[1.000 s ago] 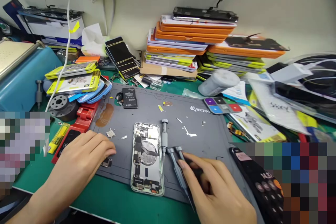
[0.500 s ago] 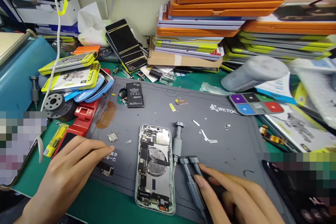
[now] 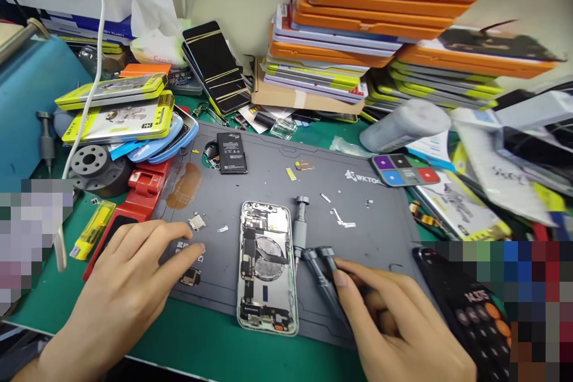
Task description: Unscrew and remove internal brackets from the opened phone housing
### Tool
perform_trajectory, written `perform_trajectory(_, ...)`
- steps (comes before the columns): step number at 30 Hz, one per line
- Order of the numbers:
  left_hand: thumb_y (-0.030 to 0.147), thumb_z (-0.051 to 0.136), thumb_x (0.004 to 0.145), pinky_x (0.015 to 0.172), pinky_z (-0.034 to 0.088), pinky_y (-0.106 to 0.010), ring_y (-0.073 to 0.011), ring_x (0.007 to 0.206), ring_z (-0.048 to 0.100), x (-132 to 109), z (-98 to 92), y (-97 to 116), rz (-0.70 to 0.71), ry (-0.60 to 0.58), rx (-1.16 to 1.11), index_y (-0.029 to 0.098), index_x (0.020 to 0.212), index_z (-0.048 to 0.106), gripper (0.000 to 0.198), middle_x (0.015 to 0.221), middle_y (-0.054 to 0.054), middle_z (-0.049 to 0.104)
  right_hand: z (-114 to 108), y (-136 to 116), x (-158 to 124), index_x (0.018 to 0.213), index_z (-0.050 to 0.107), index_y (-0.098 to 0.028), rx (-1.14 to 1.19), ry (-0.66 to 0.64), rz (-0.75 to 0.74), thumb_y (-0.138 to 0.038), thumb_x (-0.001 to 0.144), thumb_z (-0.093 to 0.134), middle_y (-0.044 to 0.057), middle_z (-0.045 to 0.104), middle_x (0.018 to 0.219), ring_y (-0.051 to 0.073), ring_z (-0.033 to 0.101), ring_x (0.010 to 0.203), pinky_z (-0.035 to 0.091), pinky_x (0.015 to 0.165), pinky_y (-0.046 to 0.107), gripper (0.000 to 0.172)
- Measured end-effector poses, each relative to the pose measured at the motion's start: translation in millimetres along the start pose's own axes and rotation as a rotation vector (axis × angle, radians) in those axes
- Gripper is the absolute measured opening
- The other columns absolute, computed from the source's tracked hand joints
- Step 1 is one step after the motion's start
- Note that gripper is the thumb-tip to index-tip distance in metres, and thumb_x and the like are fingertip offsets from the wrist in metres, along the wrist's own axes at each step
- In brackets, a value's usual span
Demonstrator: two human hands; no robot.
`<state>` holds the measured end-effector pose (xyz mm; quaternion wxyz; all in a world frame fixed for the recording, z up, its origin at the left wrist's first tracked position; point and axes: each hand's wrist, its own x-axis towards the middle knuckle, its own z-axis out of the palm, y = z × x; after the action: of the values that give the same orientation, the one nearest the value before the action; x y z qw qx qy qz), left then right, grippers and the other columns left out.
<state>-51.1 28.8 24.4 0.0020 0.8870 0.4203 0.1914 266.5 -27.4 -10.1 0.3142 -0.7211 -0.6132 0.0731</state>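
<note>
An opened phone body (image 3: 267, 268) lies on the grey mat, its circuit boards and round charging coil exposed. My left hand (image 3: 129, 274) hovers left of it, thumb and forefinger apart and nothing between them. Close to those fingertips are a small metal plate (image 3: 197, 221) and a small dark module (image 3: 191, 277). My right hand (image 3: 398, 310) has thumb and fingers closed on a grey screwdriver (image 3: 330, 265); its lower part is hidden. Another screwdriver (image 3: 316, 265) lies beside it, and a third screwdriver (image 3: 301, 221) rests along the phone's right edge.
A black battery (image 3: 231, 153) and small loose parts are spread over the mat (image 3: 286, 191). A red fixture (image 3: 138, 197) stands left, a calculator (image 3: 465, 304) right. Behind are stacked orange boxes (image 3: 371, 18), a tilted bottle (image 3: 405, 125) and a coloured tray (image 3: 405, 171).
The head view has shifted slightly. My left thumb and forefinger, close together before, have spread apart. My right hand stays at the screwdrivers, and the phone body stays on the mat.
</note>
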Motion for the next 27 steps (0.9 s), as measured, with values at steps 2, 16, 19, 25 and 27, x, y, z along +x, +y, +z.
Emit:
perform_trajectory(2, -0.003, 0.049, 0.101, 0.094, 0.043, -0.04, -0.0224, 0.107, 0.061, -1, 1.0, 0, -0.006, 0.007, 0.015, 0.019, 0.124, 0.072, 0.039, 0.124, -0.006, 0.07, 1, 0, 0, 0.108, 0.078, -0.025, 0.011, 0.019, -0.02, -0.055, 0.115, 0.06, 0.0, 0.071, 0.097, 0.013, 0.055, 0.061, 0.045, 0.061, 0.029, 0.036)
perform_trajectory(16, 0.01, 0.061, 0.107, 0.093, 0.041, -0.043, -0.0241, 0.105, 0.069, -13, -3.9, 10, -0.08, 0.19, 0.131, 0.023, 0.122, 0.076, 0.025, 0.116, -0.003, 0.08, 5, 1, 2, 0.107, 0.077, -0.026, 0.011, 0.047, -0.081, -0.051, 0.116, 0.06, -0.004, 0.067, 0.096, 0.009, 0.055, 0.061, 0.046, 0.061, 0.025, 0.031)
perform_trajectory(19, 0.016, 0.061, 0.109, 0.095, 0.041, -0.045, -0.0265, 0.114, 0.067, -26, -5.4, 7, -0.063, 0.151, 0.096, 0.024, 0.133, 0.073, 0.028, 0.128, -0.003, 0.079, 6, -1, 4, 0.106, 0.076, -0.026, 0.021, 0.077, -0.091, -0.05, 0.116, 0.061, -0.005, 0.066, 0.093, 0.009, 0.054, 0.06, 0.045, 0.059, 0.025, 0.03)
perform_trajectory(25, 0.026, 0.05, 0.115, 0.098, 0.042, -0.049, -0.03, 0.12, 0.066, -46, 10.0, -5, 0.017, 0.076, 0.097, 0.03, 0.138, 0.072, 0.032, 0.137, -0.003, 0.075, 10, -3, 6, 0.107, 0.075, -0.026, 0.036, 0.088, -0.069, -0.045, 0.116, 0.061, -0.004, 0.065, 0.093, 0.01, 0.055, 0.062, 0.045, 0.06, 0.026, 0.026)
perform_trajectory(27, 0.027, 0.047, 0.116, 0.104, 0.044, -0.052, -0.0304, 0.122, 0.067, -52, 15.7, -8, -0.042, 0.069, 0.062, 0.035, 0.142, 0.07, 0.036, 0.139, -0.001, 0.074, 11, -3, 7, 0.109, 0.075, -0.026, 0.048, 0.087, -0.055, -0.045, 0.116, 0.063, -0.004, 0.064, 0.092, 0.011, 0.054, 0.061, 0.045, 0.062, 0.027, 0.024)
